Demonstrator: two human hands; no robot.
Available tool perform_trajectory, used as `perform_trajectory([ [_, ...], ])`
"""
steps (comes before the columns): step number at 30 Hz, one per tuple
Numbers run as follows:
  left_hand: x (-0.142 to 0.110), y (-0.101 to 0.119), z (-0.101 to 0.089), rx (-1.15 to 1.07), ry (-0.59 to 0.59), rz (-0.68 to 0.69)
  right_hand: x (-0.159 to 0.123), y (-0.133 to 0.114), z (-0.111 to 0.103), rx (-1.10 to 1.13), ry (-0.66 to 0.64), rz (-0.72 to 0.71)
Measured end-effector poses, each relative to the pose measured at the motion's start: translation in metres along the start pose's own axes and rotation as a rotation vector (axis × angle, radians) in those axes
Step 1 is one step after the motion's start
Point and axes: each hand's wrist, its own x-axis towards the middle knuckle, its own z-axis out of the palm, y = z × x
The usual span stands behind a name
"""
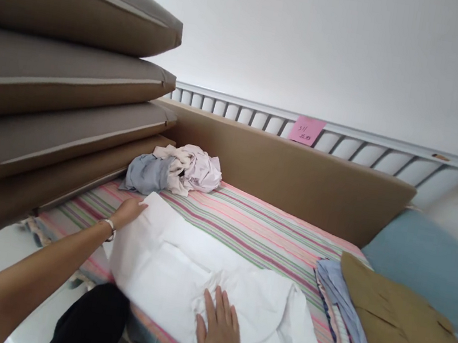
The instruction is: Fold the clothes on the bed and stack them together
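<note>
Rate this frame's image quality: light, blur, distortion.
Head view: soft, even daylight with faint shadows; the wall is bright but not blown out. Wide-angle stretch bends the cushions at left; the right edge by the blue pillow is smeared. The white cloth and both hands, left and right, are sharp.

A white garment [196, 270] lies spread on a striped bedsheet [263, 229]. The right hand [221, 332], at six o'clock, presses flat on the cloth with fingers [222, 304] spread open. The left hand [127, 212], at nine o'clock, rests open on the garment's far corner, a bracelet [109, 226] at its wrist. At eleven o'clock a crumpled heap of clothes [177, 172] sits by stacked brown cushions [60, 81]. At four o'clock folded clothes [361, 326] are piled, an olive-brown piece on top. A pink sticky note [306, 130] hangs on the white rail [389, 150] at one o'clock.
</note>
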Motion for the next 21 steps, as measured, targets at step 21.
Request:
perform_trajectory([
  [21,-0.168,0.354,0.057,0.184,-0.240,0.553,-0.002,0.083,-0.072,1.690,0.068,1.017],
])
